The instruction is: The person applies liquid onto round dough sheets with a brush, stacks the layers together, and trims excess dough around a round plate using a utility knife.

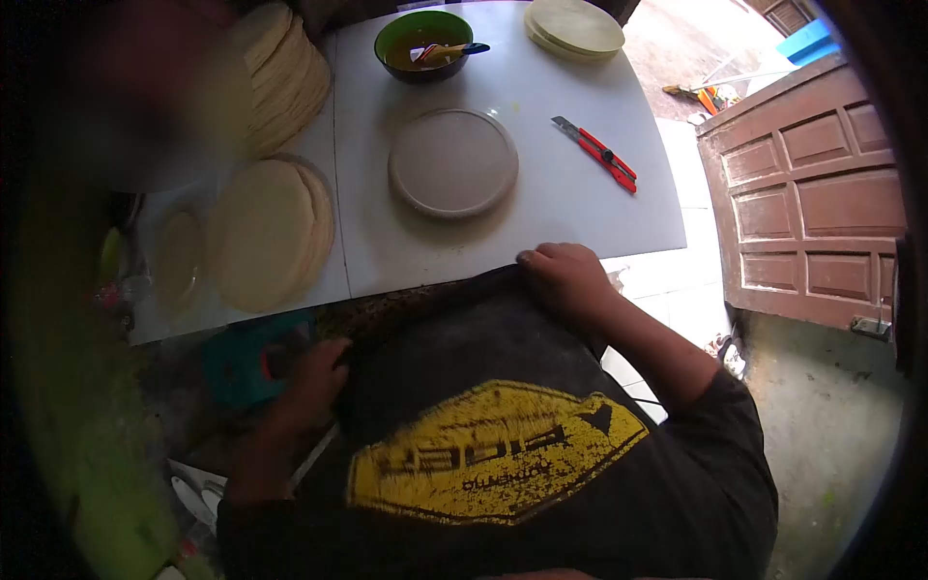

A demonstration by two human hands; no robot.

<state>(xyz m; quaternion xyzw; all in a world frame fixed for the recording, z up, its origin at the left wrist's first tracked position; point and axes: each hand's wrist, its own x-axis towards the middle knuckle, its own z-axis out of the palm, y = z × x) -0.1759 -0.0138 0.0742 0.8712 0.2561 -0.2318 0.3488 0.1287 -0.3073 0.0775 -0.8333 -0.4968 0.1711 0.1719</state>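
My right hand (565,275) is closed on the hem of the dark T-shirt (445,358) I am wearing, holding it out at the table's front edge. The shirt bears a worn yellow print. At its left edge, my left hand (319,372) has its fingers curled against the cloth; it is dim and slightly blurred. On the table ahead of the hands sits a round, pale grey disc (454,162). To its right lies a red utility knife (596,155), its blade pointing away to the left.
A green bowl (391,43) of liquid holds a brush (449,51) at the back. Pale round discs are stacked on the left (261,237) and at the far right (575,27) of the white table (387,261). A teal object (237,362) lies below. A brown panelled door (812,184) stands right.
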